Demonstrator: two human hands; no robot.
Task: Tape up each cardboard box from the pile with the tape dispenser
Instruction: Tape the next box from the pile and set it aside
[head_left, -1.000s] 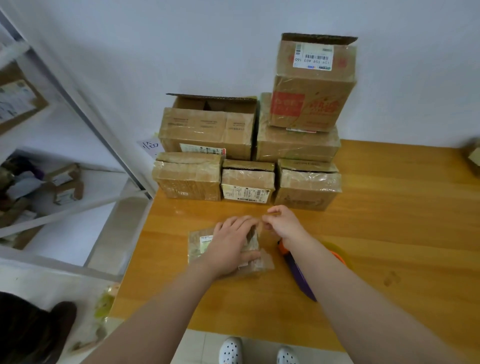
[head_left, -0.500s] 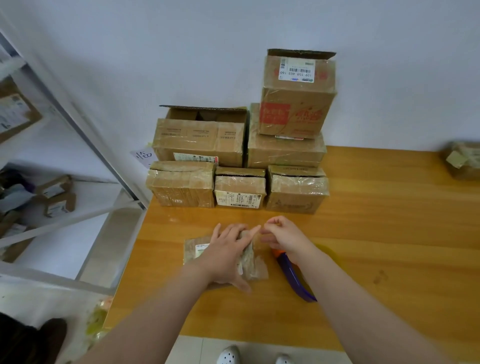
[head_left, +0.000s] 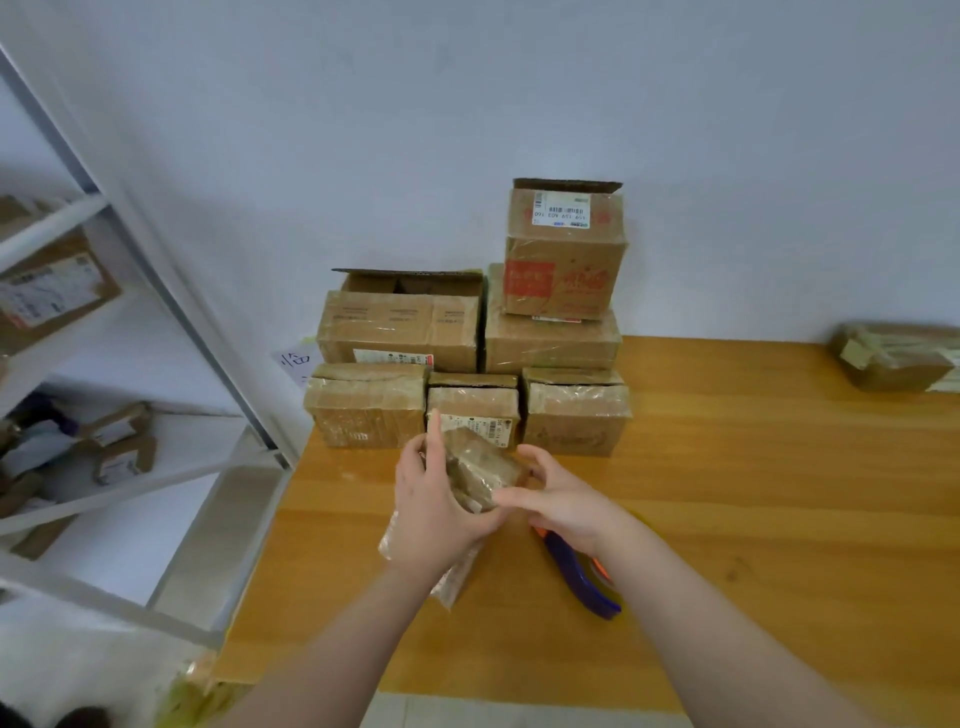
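Left hand (head_left: 436, 514) and right hand (head_left: 566, 504) both gripped the small tape-wrapped cardboard box (head_left: 480, 467), tilted above the wooden table (head_left: 753, 493) before the box pile (head_left: 400, 327). The tape dispenser (head_left: 576, 574) lay beneath the right wrist. Any untaped seam was best turned upward, one hand steadying while the other taped.

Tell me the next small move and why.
Probably free the right hand and reach for the tape dispenser, keeping the small box in the left hand: both hands grip the box, tilted above the table, while the dispenser lies untouched by the right wrist.
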